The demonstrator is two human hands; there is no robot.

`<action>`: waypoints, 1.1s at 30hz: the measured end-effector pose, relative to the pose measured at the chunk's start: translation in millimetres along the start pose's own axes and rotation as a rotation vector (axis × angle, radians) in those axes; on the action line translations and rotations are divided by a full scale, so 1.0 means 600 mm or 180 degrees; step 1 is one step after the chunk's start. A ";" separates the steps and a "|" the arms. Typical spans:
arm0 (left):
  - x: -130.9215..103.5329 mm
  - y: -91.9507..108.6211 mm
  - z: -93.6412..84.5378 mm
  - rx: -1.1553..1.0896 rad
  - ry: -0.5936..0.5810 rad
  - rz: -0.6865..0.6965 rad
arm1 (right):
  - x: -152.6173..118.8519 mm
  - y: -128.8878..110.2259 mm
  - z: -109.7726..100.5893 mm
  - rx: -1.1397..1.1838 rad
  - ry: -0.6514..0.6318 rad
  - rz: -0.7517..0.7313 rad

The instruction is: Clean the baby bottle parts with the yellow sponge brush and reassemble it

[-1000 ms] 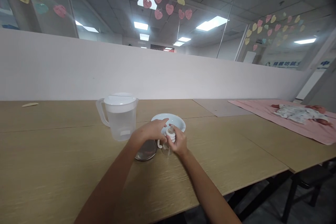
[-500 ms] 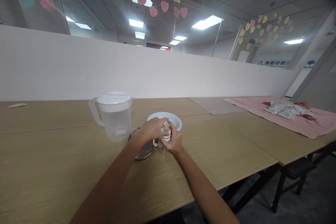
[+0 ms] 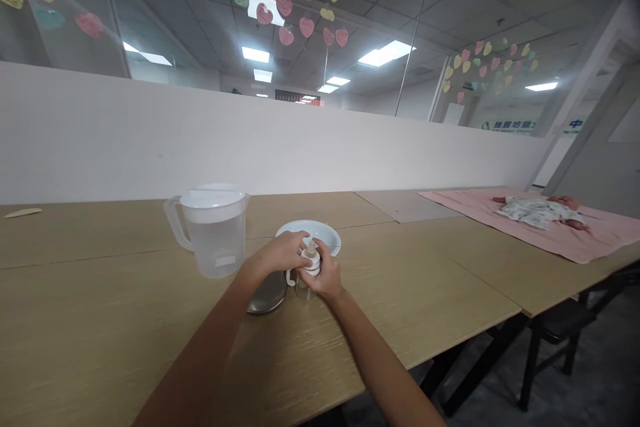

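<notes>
Since the frame a moment ago, my view has swung slightly to the right, carrying the table (image 3: 400, 293) and its contents leftward, while both my hands remain on the clear bottle (image 3: 304, 288). At far left, a pale flat piece (image 3: 23, 212) lies near the low white wall (image 3: 280, 147), too small to identify. A lidded translucent pitcher (image 3: 216, 243) stands upright, its handle toward the left; its contents are hard to make out. Beside it is a dark, round metal dish (image 3: 270, 293), largely hidden by my left forearm and hand. My left hand (image 3: 281, 253) grasps the bottle's white collar (image 3: 312, 263) from the left, thumb against it, some fingertips out of sight. A white side handle (image 3: 291, 278) shows below, and the clear teat (image 3: 311, 248) points up between my hands. My right hand (image 3: 327, 277) grips the bottle from the right, covering much of its body. Behind, a white bowl (image 3: 331, 237) is partly blocked by my hands. Farther right, a grey sheet (image 3: 415, 207) lies near a pink cloth (image 3: 575, 240) bearing a baby-like figure (image 3: 533, 211) in patterned white clothing, its details blurred. The cloth runs past the right edge, above a dark stool (image 3: 560, 323) partly under the table.
</notes>
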State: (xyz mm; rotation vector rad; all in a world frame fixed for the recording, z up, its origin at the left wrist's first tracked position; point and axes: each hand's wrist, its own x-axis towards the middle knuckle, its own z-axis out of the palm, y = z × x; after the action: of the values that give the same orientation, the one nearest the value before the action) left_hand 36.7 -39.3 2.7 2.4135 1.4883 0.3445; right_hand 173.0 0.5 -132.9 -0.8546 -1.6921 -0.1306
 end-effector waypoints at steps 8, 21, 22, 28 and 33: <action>0.003 0.040 0.028 0.1233 0.0392 -0.0140 | 0.001 0.002 0.002 0.0076 -0.0039 -0.0032; -0.004 0.021 0.004 -0.0169 -0.0274 0.0235 | -0.003 0.008 0.005 0.0154 -0.0020 0.0055; 0.000 0.024 0.012 -0.0208 -0.0115 0.0256 | -0.002 0.008 0.004 0.0180 -0.0040 0.0084; 0.021 0.001 0.042 -0.0302 0.0419 0.0346 | 0.002 0.003 -0.001 0.0117 -0.0145 0.0275; 0.019 -0.034 0.018 -0.0198 0.0439 0.0168 | 0.004 -0.002 -0.002 0.0056 -0.0171 0.0256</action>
State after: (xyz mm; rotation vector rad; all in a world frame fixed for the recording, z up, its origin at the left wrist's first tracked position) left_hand 28.6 -21.5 -13.8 2.4266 1.4481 0.5711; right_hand 173.4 0.3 -130.0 -0.9185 -1.7038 -0.0382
